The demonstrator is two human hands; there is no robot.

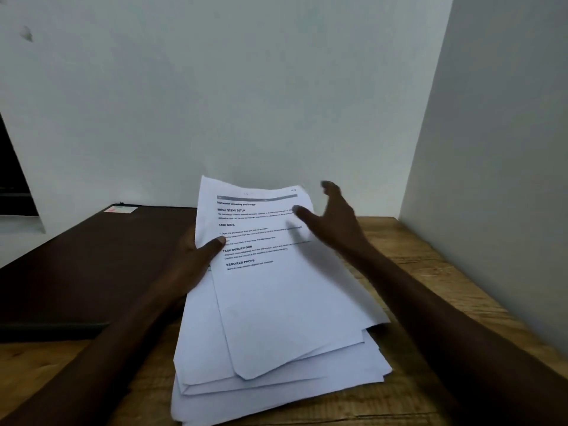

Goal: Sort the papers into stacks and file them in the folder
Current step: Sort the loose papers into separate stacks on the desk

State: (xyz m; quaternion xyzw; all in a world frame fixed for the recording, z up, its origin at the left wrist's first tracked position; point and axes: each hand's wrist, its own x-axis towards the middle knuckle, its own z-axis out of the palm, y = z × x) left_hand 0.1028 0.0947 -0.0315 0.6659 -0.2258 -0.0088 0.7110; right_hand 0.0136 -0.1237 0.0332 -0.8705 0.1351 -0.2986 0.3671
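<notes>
- A loose pile of white papers [276, 327] sits in the middle of a wooden table [436, 272], its near end resting on the wood and its far end lifted up towards the wall.
- The sheets are fanned and uneven, with the near corners sticking out at different angles. How many there are cannot be counted.
- The top sheet [276, 287] carries printed text with bold headings such as "TASK GOAL" and "REQUIRED PROPS". The smaller lines are too blurred to read.
- The left hand [196, 256] grips the pile at its far left edge. The thumb [219, 241] presses on the top sheet, and the fingers are hidden under the paper.
- The right hand [335, 222] is released, fingers spread and holding nothing, at the far right edge of the top sheet. It is smeared with blur, so whether it touches the paper cannot be told.
- A dark brown folder [92, 265] lies flat and closed on the table, just left of the pile. The left forearm covers part of its right side, and a small label [120, 209] on its far corner is unreadable.
- A plain pale wall [246, 87] stands behind, and a dark opening [12, 179] is cut off at the left edge.
</notes>
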